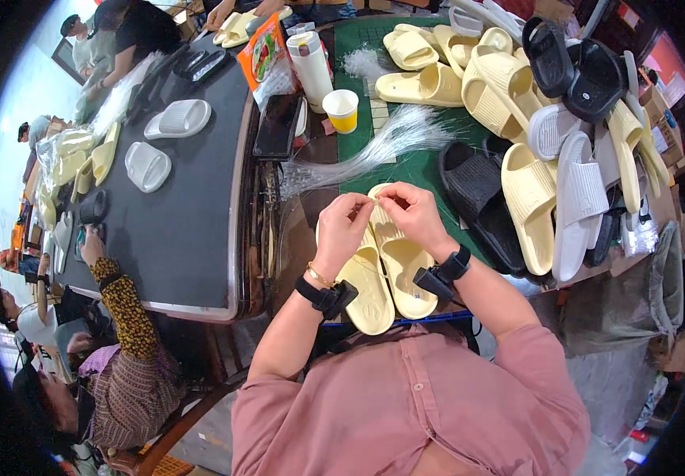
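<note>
My left hand (pixel 341 232) and my right hand (pixel 415 216) meet fingertip to fingertip, both pinched closed. Whatever lies between the fingers is too small to make out. Directly under them, a pair of pale yellow slide slippers lies side by side at the table's near edge, the left slipper (pixel 369 295) and the right slipper (pixel 407 268). My hands partly cover their straps. Just beyond my hands, a fanned bundle of clear plastic strands (pixel 386 145) rests on the green mat (pixel 349 36).
Yellow, white and black slides, including a yellow slide (pixel 529 206), are heaped to the right. A yellow paper cup (pixel 341 111), white bottle (pixel 309 67) and dark phone (pixel 277 127) stand or lie ahead-left. Left is a dark table (pixel 191 262), where a co-worker's hand (pixel 91 247) reaches in.
</note>
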A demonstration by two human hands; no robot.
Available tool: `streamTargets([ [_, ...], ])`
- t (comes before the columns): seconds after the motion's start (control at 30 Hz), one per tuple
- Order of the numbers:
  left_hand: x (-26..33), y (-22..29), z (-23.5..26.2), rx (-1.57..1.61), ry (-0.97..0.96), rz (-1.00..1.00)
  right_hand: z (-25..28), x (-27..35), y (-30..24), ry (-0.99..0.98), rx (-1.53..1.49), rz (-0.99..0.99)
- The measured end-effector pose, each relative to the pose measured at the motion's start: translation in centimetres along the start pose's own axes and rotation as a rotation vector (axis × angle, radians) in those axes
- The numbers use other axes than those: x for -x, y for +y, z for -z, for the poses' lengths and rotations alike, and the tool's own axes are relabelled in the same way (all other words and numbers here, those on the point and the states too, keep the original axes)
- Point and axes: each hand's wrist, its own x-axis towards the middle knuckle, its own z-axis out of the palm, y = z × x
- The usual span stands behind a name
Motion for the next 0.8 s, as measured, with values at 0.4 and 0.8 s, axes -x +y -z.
streamTargets([
  [0.4,0.01,0.41,0.15,-0.032,-0.002,-0.028,0.09,-0.08,-0.45,-0.029,0.055,0.009],
  [0.8,0.14,0.07,0.14,-0.121,0.010,-0.107,0.14,-0.15,-0.28,-0.082,0.145,-0.069],
])
